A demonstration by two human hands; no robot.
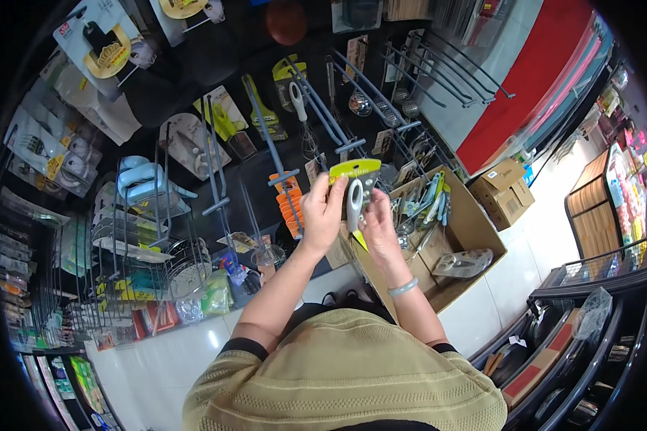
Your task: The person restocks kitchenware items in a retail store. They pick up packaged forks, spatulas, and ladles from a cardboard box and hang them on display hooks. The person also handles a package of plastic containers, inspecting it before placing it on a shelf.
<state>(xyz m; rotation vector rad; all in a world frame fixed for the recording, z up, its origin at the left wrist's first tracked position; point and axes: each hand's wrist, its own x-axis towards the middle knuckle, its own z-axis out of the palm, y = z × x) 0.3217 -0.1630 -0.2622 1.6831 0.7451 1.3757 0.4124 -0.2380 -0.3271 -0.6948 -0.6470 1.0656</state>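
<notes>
A carded kitchen utensil (355, 200) with a white looped handle and a yellow-green card top is held up in front of me. My left hand (323, 213) pinches the left edge of its card between thumb and fingers. On the other side, my right hand (381, 229) is curled close against the card's right edge; whether it grips is unclear. The utensil's lower end is partly hidden by my hands. Below them stands an open cardboard box (477, 231) with several loose utensils and a packaged item (462, 263) inside.
Metal display hooks (350, 145) jut toward me from a black panel. A whisk (302, 116) and orange packaged items (288, 207) hang there. Blue-handled goods (140, 180) hang at left. A smaller carton (501, 194) sits on the floor at right, near a pan rack (566, 345).
</notes>
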